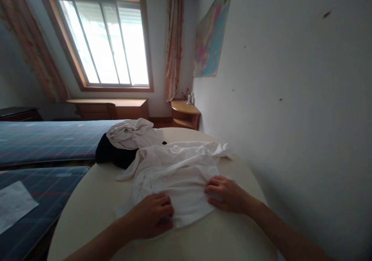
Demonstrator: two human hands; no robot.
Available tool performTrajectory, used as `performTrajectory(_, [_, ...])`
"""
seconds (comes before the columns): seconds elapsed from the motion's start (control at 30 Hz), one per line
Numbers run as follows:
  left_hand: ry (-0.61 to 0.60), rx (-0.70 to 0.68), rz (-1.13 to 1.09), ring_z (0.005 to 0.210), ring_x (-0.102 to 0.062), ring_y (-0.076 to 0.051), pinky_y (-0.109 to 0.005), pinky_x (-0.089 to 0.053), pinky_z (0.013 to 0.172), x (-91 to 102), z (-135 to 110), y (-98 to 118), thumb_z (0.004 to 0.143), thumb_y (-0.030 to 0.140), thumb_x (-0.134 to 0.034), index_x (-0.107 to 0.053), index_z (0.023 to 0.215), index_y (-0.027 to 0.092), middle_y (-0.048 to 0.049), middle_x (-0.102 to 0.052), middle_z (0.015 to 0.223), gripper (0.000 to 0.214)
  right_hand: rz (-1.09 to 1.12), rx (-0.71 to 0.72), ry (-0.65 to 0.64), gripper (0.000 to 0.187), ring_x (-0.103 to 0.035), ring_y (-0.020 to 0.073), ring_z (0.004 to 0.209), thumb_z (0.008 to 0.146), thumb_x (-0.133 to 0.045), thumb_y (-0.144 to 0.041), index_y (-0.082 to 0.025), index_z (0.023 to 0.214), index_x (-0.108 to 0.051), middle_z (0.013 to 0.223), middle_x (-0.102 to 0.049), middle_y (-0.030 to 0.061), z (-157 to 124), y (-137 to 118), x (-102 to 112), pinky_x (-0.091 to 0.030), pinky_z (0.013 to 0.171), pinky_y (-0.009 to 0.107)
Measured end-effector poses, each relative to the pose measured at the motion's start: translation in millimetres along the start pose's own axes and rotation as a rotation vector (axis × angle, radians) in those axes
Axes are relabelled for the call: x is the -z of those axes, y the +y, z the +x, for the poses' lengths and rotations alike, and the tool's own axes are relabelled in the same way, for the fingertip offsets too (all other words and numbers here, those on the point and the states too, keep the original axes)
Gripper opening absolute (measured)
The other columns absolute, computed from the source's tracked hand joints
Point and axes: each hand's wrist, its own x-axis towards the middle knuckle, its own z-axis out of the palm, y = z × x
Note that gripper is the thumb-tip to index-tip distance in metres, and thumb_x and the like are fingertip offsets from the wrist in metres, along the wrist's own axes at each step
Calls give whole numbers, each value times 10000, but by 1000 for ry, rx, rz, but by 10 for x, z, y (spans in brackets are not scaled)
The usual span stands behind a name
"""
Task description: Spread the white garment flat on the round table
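Note:
A wrinkled white shirt (180, 172) lies spread on the round cream table (95, 199), its sleeves reaching out to the left and the right at the far end. At the near left part of the shirt, my left hand (154, 214) rests with its fingers curled into the cloth. My right hand (222, 193) grips the right side of the fabric, fingers bent. The fingertips of both hands are partly hidden. Beyond the shirt's left sleeve sits a heap of crumpled light-coloured clothing (130, 133) on top of a black garment (112, 152).
Left of the table are two plaid-covered mattresses (52, 143), with a white paper (16, 203) on the nearer one. A wall (305, 137) rises close along the right. Behind stand a wooden desk (130, 103) and a corner shelf (186, 107) below the window and curtain.

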Motion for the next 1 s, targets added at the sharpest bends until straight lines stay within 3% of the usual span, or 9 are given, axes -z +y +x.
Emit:
performTrajectory(0.07, [-13, 25, -51, 869, -622, -185, -278, -450, 764, -40, -30, 12, 904, 265, -593, -652, 908, 225, -32, -670, 924, 72, 45, -44, -28, 127, -618, 169, 860, 888, -580, -294, -219, 906, -681, 913, -682, 42, -56, -70, 39, -426, 806, 283])
performTrajectory(0.17, [-109, 47, -216, 798, -650, -158, -240, -447, 728, -15, -76, 100, 844, 264, -674, -701, 863, 243, -2, -707, 863, 39, 193, -107, -173, 87, -626, 124, 719, 810, -621, -225, -212, 820, -707, 782, -697, -2, -100, -261, 103, -426, 715, 227])
performTrajectory(0.4, [-620, -91, -400, 453, -515, -105, -193, -341, 470, 63, -132, 279, 672, 82, -683, -662, 667, 204, 65, -538, 490, 124, 583, -136, -709, 186, -616, 91, 584, 672, -769, -245, -217, 856, -784, 670, -690, -55, -198, -770, 142, -374, 515, 155])
performTrajectory(0.47, [-549, -19, -516, 556, -595, -118, -186, -411, 519, 126, -79, 206, 759, 179, -667, -705, 811, 220, 45, -644, 626, 76, 591, -103, -632, 180, -634, 99, 624, 739, -736, -269, -233, 910, -780, 709, -700, -46, -168, -800, 172, -415, 561, 161])
performTrajectory(0.6, [78, 204, -333, 956, -658, -179, -302, -508, 878, 202, 58, -143, 896, 271, -547, -677, 1068, 230, -43, -709, 1064, 219, 298, -180, -113, 270, -629, 203, 1044, 855, -641, -287, -263, 1115, -709, 1123, -697, 44, -28, -619, 184, -452, 962, 316])
performTrajectory(0.67, [247, 238, -160, 1199, -565, -225, -389, -415, 1064, 140, 79, -350, 894, 253, -546, -636, 1184, 225, -82, -629, 1278, 305, 151, -237, 9, 312, -572, 245, 1148, 874, -614, -275, -246, 1178, -675, 1240, -641, 87, 26, -455, 120, -411, 1031, 385])
performTrajectory(0.8, [195, 308, -58, 1332, -445, -270, -455, -348, 1129, -60, -6, -527, 894, 309, -562, -548, 1342, 219, -108, -503, 1436, 457, 160, -307, -7, 232, -618, 209, 975, 890, -551, -256, -200, 1064, -694, 1088, -677, 92, 0, -191, -12, -470, 876, 315])
performTrajectory(0.9, [136, 283, -48, 1288, -460, -279, -453, -362, 1104, -63, -106, -340, 847, 260, -592, -597, 1265, 220, -107, -529, 1375, 420, 317, -336, -120, 140, -609, 150, 756, 813, -603, -236, -181, 894, -703, 850, -694, 23, -105, -131, 44, -441, 702, 237])
performTrajectory(1.0, [41, 210, -124, 1151, -532, -251, -390, -434, 1010, 89, -181, -25, 789, 224, -624, -652, 1079, 240, -76, -588, 1234, 291, 485, -392, -394, 202, -524, 107, 568, 785, -657, -357, -162, 754, -700, 649, -634, -15, -183, -158, 210, -354, 537, 205])
